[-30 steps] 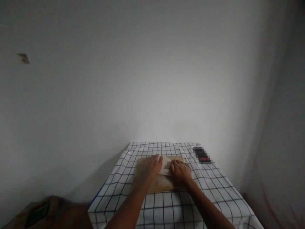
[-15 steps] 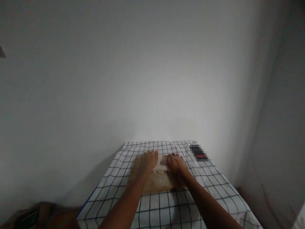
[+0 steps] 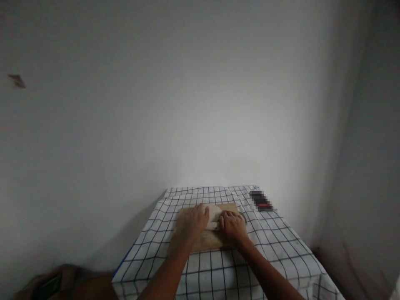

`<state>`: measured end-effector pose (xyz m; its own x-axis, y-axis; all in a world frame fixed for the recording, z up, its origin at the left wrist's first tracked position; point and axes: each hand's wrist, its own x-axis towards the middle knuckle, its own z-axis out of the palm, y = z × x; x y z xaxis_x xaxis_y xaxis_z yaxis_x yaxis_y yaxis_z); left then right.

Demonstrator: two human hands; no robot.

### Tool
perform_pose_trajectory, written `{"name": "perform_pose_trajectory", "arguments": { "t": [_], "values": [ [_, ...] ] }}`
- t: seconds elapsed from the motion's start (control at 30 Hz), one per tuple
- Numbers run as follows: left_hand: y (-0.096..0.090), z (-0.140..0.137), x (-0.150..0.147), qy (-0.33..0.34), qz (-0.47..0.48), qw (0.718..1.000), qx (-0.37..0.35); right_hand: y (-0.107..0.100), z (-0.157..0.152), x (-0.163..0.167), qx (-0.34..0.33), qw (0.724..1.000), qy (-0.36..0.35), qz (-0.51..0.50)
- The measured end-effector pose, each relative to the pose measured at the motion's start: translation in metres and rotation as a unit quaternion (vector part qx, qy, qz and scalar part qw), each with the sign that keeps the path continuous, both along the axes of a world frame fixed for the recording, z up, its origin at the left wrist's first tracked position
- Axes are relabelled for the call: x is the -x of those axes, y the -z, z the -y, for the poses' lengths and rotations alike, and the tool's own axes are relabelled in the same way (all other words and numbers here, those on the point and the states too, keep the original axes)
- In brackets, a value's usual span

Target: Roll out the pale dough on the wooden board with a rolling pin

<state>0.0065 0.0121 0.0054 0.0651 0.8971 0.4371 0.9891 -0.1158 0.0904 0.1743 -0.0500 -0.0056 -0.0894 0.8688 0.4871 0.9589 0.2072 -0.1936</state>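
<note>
A pale, flattened piece of dough lies on a wooden board, with a thick roll-like near edge. My left hand presses on its left side, fingers bent over it. On the right side, my right hand grips the dough with curled fingers. Between the two hands the middle of the dough shows; its ends are hidden under my fingers and palms. Part of a round dark rim shows just beyond my right hand, at the board's right edge.
A white tablecloth with dark grid lines covers the table. A blurred-out dark object lies at the back right. Behind the table stands a pale wall. Brown items sit low at the left.
Both hands have come slightly back toward me on the dough. More of the dough's rounded far edge now shows between them, and the view has shifted a little.
</note>
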Motion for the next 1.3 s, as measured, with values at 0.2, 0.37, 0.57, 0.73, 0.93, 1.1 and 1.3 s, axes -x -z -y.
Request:
{"name": "perform_pose_trajectory", "arguments": {
  "t": [0.2, 0.37, 0.57, 0.73, 0.93, 1.1, 1.3],
  "values": [
    [-0.008, 0.009, -0.001, -0.014, 0.018, 0.999, 0.023, 0.004, 0.002, 0.001, -0.014, 1.000, -0.002, 0.007],
    [-0.012, 0.003, -0.003, -0.009, 0.025, 0.999, 0.030, 0.001, -0.009, 0.000, 0.003, 1.000, 0.009, 0.018],
    [-0.024, -0.004, -0.009, -0.011, 0.017, 0.999, 0.042, -0.001, -0.026, -0.004, 0.023, 1.000, 0.014, 0.011],
    [-0.043, -0.007, -0.016, -0.016, 0.022, 0.996, 0.081, -0.006, -0.043, -0.007, 0.039, 0.999, 0.012, -0.007],
    [-0.046, -0.009, -0.019, -0.024, 0.026, 0.996, 0.085, -0.007, -0.050, -0.009, 0.051, 0.998, 0.025, -0.008],
    [-0.043, -0.002, -0.018, -0.024, 0.031, 0.996, 0.086, -0.002, -0.042, -0.007, 0.022, 0.999, 0.023, -0.003],
    [-0.040, 0.011, -0.015, -0.022, 0.005, 0.996, 0.088, -0.001, -0.025, -0.001, 0.005, 1.000, 0.020, 0.007]
  ]
}}
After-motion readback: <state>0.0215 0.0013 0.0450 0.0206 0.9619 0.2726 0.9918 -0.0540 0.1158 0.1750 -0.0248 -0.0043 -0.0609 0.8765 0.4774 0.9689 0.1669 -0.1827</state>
